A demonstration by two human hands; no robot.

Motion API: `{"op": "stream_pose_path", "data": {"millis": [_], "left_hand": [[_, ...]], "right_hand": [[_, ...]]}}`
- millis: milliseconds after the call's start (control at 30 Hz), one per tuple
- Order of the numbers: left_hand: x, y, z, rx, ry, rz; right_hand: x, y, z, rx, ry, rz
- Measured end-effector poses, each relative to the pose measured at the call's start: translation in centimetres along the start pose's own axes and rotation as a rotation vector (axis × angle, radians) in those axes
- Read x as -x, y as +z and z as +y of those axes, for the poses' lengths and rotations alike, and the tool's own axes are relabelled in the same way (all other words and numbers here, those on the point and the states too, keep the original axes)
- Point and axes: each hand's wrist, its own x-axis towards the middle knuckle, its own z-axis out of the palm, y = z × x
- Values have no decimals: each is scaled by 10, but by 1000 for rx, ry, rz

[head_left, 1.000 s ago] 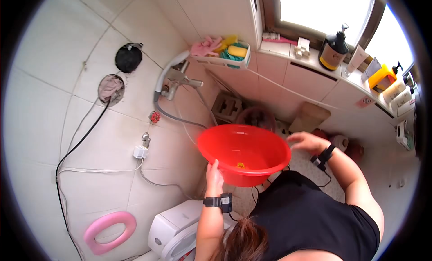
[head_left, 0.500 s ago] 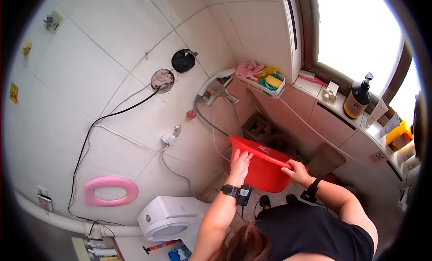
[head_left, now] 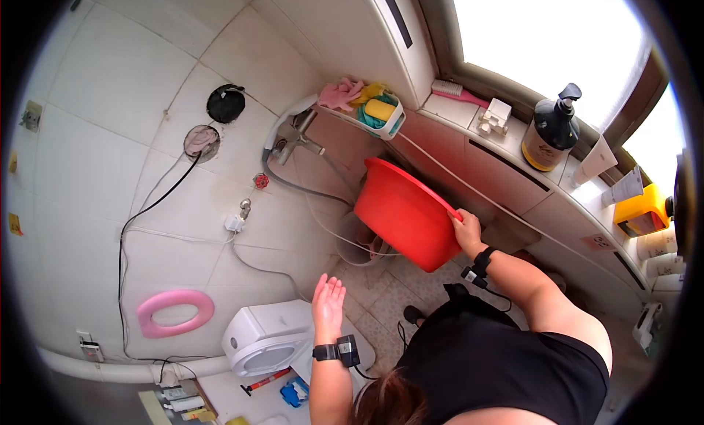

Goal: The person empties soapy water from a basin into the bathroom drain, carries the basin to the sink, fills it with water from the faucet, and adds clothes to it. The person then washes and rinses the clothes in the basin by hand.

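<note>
A red plastic basin point(head_left: 405, 214) hangs tilted on its side, its rim facing up and to the right. My right hand point(head_left: 467, 231) grips the near end of that rim, the fingers partly hidden behind it. Apart from the basin, my left hand point(head_left: 328, 302) is held out with the palm showing and the fingers stretched, holding nothing. Below and left of the basin, a pale bucket point(head_left: 350, 250) stands on the tiled floor, partly covered by the basin. Above it is a wall tap point(head_left: 299, 140) with a grey shower hose.
A white basket point(head_left: 392, 123) holds cloths and a yellow sponge. On the window ledge stand a dark pump bottle point(head_left: 550, 135), tubes and a yellow bottle point(head_left: 639, 212). A white appliance point(head_left: 268, 337) and a pink ring seat point(head_left: 176, 313) are at left. A thin white hose crosses the space.
My left hand has let go of the basin and moved down and left. The basin has tilted further in my right hand, uncovering part of the bucket. The camera view has shifted right.
</note>
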Motion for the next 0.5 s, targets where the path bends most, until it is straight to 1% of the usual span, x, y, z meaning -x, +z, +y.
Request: {"op": "stream_pose_path", "data": {"millis": [100, 233, 300, 367, 433, 467, 500], "left_hand": [[16, -13, -2, 47, -17, 63], [34, -14, -4, 98, -17, 69], [42, -20, -9, 96, -22, 105], [52, -27, -14, 95, -24, 137], [64, -37, -19, 128, -110, 134], [71, -41, -22, 133, -108, 141], [78, -44, -26, 141, -180, 144]], "right_hand": [[-2, 23, 6, -21, 30, 5], [4, 29, -3, 10, 18, -49], [8, 31, -6, -56, -48, -83], [20, 30, -13, -65, -49, -106], [37, 30, -19, -49, -163, -219], [47, 31, -20, 15, -233, -242], [58, 30, -20, 17, -237, -251]]}}
